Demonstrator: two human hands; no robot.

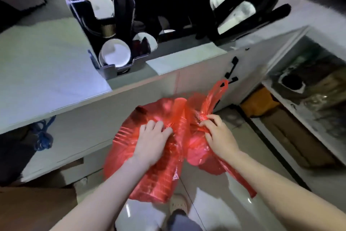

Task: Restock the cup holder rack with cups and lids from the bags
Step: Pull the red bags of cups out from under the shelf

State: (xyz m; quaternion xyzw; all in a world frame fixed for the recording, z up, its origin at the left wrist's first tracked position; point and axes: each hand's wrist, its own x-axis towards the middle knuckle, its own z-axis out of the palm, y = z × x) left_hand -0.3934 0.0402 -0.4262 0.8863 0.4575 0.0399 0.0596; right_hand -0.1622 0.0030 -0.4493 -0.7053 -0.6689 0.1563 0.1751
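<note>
A red plastic bag point(159, 172) hangs in front of me, below the counter edge, with its handles sticking up at the right. My left hand point(151, 142) grips the bag's bunched plastic near its top. My right hand point(219, 135) pinches the twisted plastic by the handles. What is inside the bag is hidden. On the counter stands the black cup holder rack point(119, 25), with white cups point(115, 53) lying in its lower slots and white lids point(99, 4) higher up. More white stacks point(234, 4) sit in its right-hand slots.
The white counter point(46, 66) stretches left of the rack. An open cabinet point(307, 88) with boxes and clutter is on the right. Brown cardboard point(37, 208) lies at lower left. A blue cord point(43, 135) hangs under the counter. My foot point(177, 204) is on the tiled floor.
</note>
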